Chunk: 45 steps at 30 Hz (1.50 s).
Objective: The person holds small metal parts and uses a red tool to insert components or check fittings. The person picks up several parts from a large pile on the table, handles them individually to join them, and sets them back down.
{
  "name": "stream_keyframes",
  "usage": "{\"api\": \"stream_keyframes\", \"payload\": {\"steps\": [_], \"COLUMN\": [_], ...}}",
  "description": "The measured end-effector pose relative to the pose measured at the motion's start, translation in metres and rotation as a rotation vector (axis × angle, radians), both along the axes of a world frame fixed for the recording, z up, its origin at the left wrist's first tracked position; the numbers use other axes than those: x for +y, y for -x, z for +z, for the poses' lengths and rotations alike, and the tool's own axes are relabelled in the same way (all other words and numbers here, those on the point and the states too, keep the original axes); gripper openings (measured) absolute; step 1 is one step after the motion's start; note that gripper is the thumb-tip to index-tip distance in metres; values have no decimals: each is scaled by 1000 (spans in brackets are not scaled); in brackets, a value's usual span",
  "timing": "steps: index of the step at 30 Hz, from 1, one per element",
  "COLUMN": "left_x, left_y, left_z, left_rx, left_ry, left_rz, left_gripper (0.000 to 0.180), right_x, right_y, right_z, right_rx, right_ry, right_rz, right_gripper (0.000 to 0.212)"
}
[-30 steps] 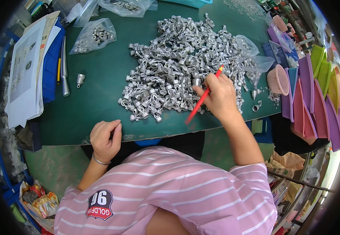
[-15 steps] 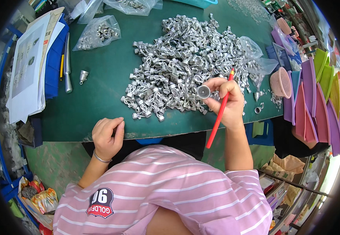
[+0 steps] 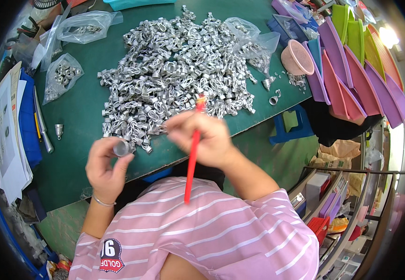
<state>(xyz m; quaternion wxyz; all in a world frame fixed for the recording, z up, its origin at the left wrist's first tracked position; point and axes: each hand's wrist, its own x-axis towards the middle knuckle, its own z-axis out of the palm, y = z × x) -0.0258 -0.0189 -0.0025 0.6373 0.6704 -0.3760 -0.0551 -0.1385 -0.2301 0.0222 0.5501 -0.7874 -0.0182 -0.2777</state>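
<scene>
My left hand grips a small round silver metal cap between thumb and fingers, its round end facing up. To its right, my right hand is blurred by motion. A slim red pen lies slantwise across its palm, held there with the yellowish tip pointing away from me. Just beyond both hands spreads a large pile of silver metal fittings with pale loops. A single silver fitting lies apart on the green table, left of my left hand.
Clear plastic bags with metal parts lie at the left and far left. Papers lean on a blue bin at the left edge. At the right stand a pink basket and several coloured trays. A blue stool is below the table edge.
The metal cap has passed from my right hand to my left. My right hand moved left and nearer, keeping the red pen. The view has turned to the right.
</scene>
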Motion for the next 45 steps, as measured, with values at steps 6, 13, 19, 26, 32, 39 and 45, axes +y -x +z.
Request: {"api": "stream_keyframes", "payload": {"steps": [6, 13, 19, 26, 32, 39, 45], "left_x": [51, 79, 72, 60, 81, 59, 35], "left_y": [-65, -86, -92, -103, -124, -93, -57], "left_z": [15, 0, 6, 1, -20, -1, 29], "left_rx": [-266, -286, -220, -506, -234, 492, 1302], "left_ry": [-477, -810, -764, -816, -762, -47, 474], "left_rz": [584, 695, 671, 592, 568, 310, -339], "left_gripper": [20, 40, 55, 38, 29, 31, 34], "right_x": [-167, -239, -285, -251, -226, -203, -196], "right_y": [62, 71, 103, 103, 119, 129, 113], "right_z": [-6, -26, -46, 6, 11, -35, -34], "right_rx": [198, 791, 469, -5, 231, 645, 161], "right_ry": [434, 615, 439, -735, -524, 313, -176], "right_rz": [-1092, -900, -874, -607, -903, -1072, -965], "right_gripper": [16, 33, 25, 18, 33, 37, 29]}}
